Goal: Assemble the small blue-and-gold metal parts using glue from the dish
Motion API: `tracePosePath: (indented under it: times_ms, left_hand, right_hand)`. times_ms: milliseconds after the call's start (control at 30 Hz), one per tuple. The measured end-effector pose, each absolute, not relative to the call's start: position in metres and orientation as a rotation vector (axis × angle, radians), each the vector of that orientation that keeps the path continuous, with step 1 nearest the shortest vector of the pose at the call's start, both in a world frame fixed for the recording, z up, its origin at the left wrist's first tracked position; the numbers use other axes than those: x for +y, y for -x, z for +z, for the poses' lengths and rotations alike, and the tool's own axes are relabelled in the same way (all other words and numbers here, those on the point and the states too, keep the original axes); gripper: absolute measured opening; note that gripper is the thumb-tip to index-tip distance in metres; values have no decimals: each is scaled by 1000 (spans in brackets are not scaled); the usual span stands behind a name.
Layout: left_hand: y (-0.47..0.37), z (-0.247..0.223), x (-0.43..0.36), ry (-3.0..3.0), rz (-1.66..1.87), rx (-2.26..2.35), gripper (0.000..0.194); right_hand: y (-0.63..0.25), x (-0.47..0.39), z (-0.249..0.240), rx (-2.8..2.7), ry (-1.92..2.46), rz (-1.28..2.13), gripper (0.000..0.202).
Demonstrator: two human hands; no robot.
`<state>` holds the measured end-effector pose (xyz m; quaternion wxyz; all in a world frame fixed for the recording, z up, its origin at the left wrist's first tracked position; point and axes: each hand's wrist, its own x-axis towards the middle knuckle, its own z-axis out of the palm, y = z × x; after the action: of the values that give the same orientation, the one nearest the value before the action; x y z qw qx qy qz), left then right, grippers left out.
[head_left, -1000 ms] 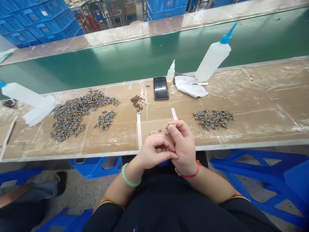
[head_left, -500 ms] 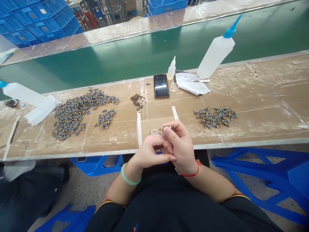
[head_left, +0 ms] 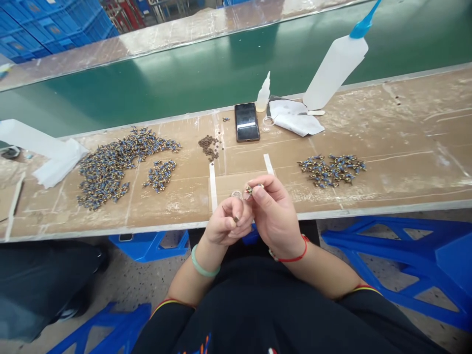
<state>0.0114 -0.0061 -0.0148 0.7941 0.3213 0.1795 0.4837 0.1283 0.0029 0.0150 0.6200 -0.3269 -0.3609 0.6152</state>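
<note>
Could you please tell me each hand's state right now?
Left hand: closed, pinching a small brown piece.
Right hand: closed, pinching a small metallic part.

The long, brown, cardboard-like tabletop (head_left: 398,132) is seen with a glossy, uneven surface. Light is reflected smoothly by the flat green far panel (head_left: 177,73). At left, metallic shine is given by the small blue-and-gold pieces (head_left: 105,169).

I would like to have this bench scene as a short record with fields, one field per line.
Left hand: pinches a small brown piece
Right hand: pinches a small metallic part, details unclear
Left side: large pile and smaller pile of blue-and-gold metallic parts
Right side: one pile of similar blue-and-gold parts
Beyond hands: loose heap of small brown discs; black rectangular phone
</note>
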Motion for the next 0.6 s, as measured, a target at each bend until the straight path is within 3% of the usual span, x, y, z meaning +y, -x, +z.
tracePosePath:
  times_ms: [267,433,600]
  left_hand:
    - [-10,-16,-10,-657,1078,386,65]
    - [-7,-13,-12,-986,1354,502,44]
    - [-5,-6,-15,-1582,1465,794,21]
  right_hand:
    - [-132,3,17,-909,814,1280,36]
    - [-122,1,21,-937,886,1077,27]
    - [-112,11,15,-751,913,1215,22]
